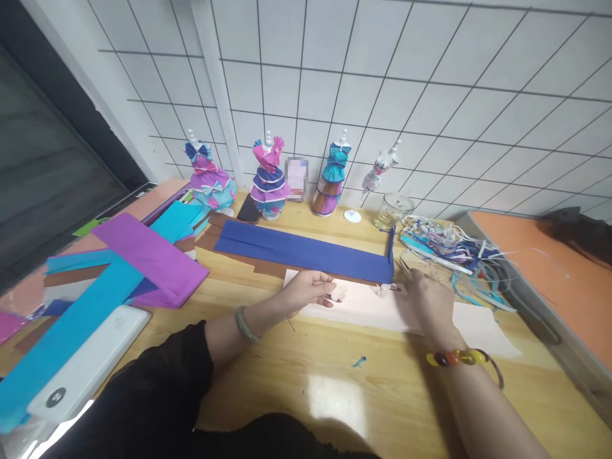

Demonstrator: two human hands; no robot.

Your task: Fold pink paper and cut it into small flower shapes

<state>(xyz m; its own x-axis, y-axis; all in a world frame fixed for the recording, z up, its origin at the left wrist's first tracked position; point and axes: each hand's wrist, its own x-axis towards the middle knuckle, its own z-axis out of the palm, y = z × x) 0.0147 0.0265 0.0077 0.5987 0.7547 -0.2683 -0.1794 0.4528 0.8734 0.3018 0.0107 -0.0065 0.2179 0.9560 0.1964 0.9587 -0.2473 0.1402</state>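
Note:
Between the thumb and fingers of my left hand (312, 290) is a small pale pink crepe-paper piece (339, 291), shaped like a petal or flower. My right hand (430, 303) is closed around a thin pointed tool (405, 268); only its tip shows, so its kind is unclear. Beneath both hands lies a long pale pink paper strip (368, 307). Another crumpled pale scrap (381, 290) rests on the strip, left of my right hand. Just beyond are a dark blue paper strip (306, 250) and a brown sheet (243, 262) partly under it.
Several small dress forms stand by the tiled wall, among them a teal-topped one (337, 162) and an undressed one (380, 169). A glass jar (394, 210) and tangled paper scraps (449, 242) lie right. Coloured paper (153, 255) and a white power bank (90, 363) lie left.

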